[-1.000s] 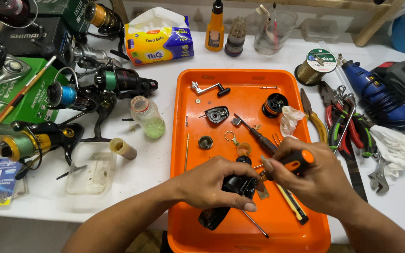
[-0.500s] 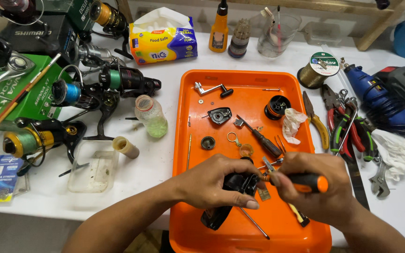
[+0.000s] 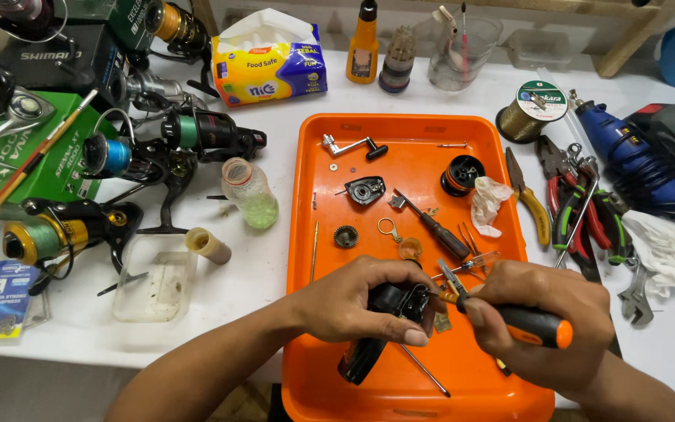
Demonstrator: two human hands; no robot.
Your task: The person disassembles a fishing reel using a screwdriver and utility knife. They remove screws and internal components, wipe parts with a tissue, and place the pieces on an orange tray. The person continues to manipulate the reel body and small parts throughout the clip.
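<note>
My left hand (image 3: 361,301) grips a black fishing reel body (image 3: 394,312) low over the orange tray (image 3: 400,133). My right hand (image 3: 544,320) holds an orange-and-black handled screwdriver (image 3: 529,324), its tip set against the reel body's right side. Loose reel parts lie on the tray beyond my hands: a metal crank handle (image 3: 349,146), a black side plate (image 3: 366,190), a small gear (image 3: 345,236), a black spool (image 3: 461,173) and a second dark screwdriver (image 3: 435,229).
Several spinning reels (image 3: 158,152) and green boxes (image 3: 17,148) crowd the left. A small bottle (image 3: 250,191) and a clear tub (image 3: 154,285) sit beside the tray. Pliers (image 3: 580,219), a blue rotary tool (image 3: 626,148), a line spool (image 3: 531,109) and a tissue box (image 3: 271,62) lie around it.
My right hand has swung the screwdriver from pointing up-left to lying nearly level, tip now at the reel body. My left hand stays on the reel.
</note>
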